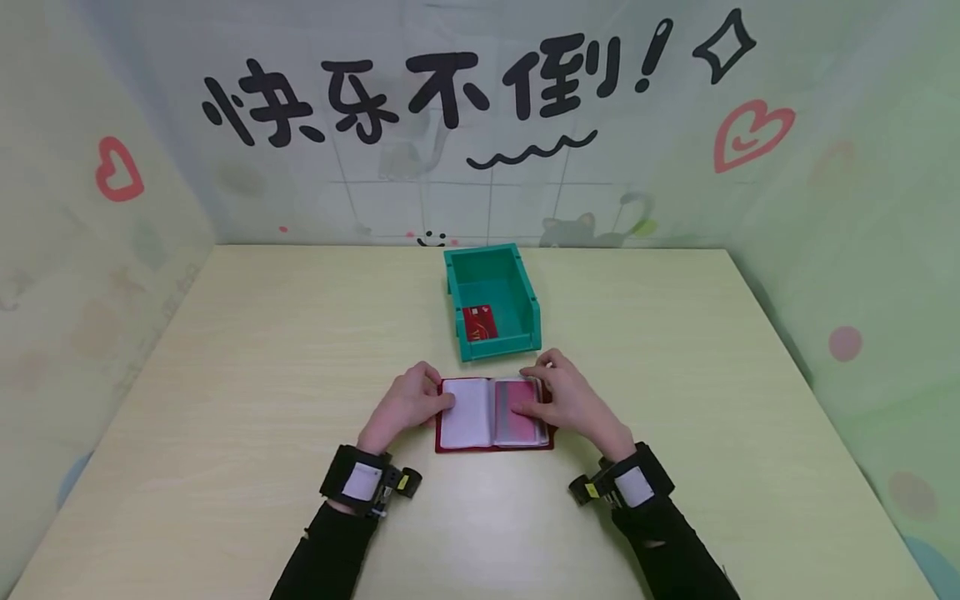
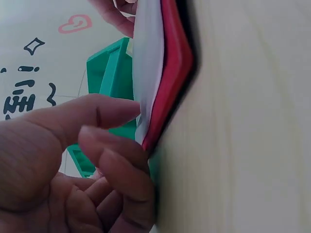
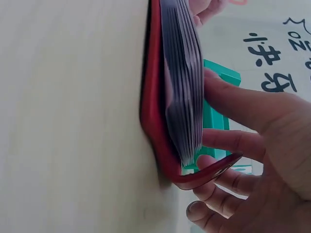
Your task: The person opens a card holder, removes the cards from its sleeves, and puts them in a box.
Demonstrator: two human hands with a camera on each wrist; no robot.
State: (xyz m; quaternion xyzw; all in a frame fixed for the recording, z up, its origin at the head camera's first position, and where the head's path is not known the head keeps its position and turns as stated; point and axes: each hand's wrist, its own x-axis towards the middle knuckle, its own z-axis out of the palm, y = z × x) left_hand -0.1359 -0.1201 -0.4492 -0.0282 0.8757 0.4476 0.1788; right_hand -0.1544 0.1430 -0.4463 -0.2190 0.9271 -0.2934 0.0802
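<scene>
A red card holder (image 1: 493, 451) lies open on the table, with white sleeve leaves on its left half. A pink-and-grey card (image 1: 517, 412) shows in the top sleeve of its right half. My left hand (image 1: 408, 400) pinches the left edge, thumb on the white leaf (image 2: 148, 63) and curled fingers at the red cover (image 2: 176, 48). On the other side my right hand (image 1: 566, 396) holds the stack of clear sleeves (image 3: 187, 97), thumb on top and fingers at their outer edge. The cover's red flap (image 3: 206, 175) bends up beside those fingers.
Behind the card holder stands a teal bin (image 1: 501, 344), its low front facing me. A red card (image 1: 480, 322) lies inside it at the front left. The pale wooden table (image 1: 300, 333) meets a printed backdrop (image 1: 480, 150) at the back and sides.
</scene>
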